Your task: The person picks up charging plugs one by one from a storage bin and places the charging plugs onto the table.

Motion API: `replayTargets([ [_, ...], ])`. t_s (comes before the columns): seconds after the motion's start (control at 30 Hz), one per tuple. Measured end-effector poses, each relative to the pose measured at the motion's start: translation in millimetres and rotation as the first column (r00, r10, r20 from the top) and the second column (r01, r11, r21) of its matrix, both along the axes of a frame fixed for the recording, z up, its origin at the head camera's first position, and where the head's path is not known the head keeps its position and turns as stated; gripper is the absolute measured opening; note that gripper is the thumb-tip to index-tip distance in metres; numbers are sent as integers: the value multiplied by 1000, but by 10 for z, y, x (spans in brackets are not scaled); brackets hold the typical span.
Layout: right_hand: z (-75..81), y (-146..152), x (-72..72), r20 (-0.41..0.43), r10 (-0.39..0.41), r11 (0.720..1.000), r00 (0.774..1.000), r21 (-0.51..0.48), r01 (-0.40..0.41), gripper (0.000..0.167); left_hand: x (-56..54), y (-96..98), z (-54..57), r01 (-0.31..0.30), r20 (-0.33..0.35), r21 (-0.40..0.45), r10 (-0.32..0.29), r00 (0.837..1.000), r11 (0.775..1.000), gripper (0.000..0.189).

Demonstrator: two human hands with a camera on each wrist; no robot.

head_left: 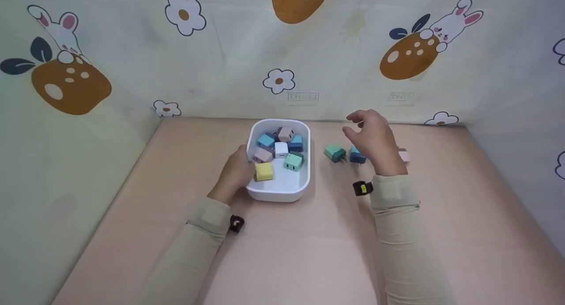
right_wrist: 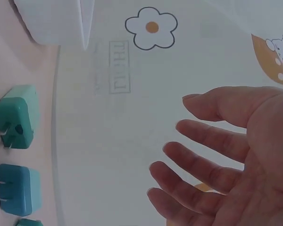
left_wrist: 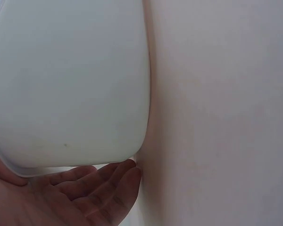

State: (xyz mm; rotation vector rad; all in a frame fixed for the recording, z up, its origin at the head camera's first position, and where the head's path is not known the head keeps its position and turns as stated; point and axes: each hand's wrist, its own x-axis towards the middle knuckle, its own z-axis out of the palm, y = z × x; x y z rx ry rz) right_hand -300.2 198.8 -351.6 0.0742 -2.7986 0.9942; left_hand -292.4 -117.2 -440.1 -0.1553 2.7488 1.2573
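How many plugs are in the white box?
7: blue plug back left, another blue back right; pink plug back, another pink left; white plug centre; green plug right; yellow plug front left. More may be hidden.

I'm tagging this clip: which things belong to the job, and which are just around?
In the job:
- left hand, gripping the tub
- right hand, empty
- plugs in and beside the tub

Just around:
- printed wall
- table

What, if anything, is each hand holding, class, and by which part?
The left hand grips the white container by the rim and wall of its left side. The right hand holds nothing.
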Motion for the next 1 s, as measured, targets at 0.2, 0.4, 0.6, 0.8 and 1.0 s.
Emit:
replayTargets([
  [0.2,-60,-118,0,4,29,1000,1000,11,-29,37,8,4,4,-3,5,12,3,1000,1000,57],
  [0.4,-107,-238,-1,11,37,999,999,34,-37,38,-2,-1,-3,-1,-1,11,1,1000,1000,57],
  [0.6,-114,-442,47,-4,65,995,998,77,-65,40,0,-17,-6,12,-11,12,-12,1000,1000,57],
  [0.8,-150,-703,105,-23,102,988,994,115,-99,40,-2,-31,5,23,-9,24,-23,1000,999,57],
  [1.0,-257,-920,143,-3,153,976,988,157,-150,40,0,-22,5,20,-4,20,-19,1000,1000,58],
])
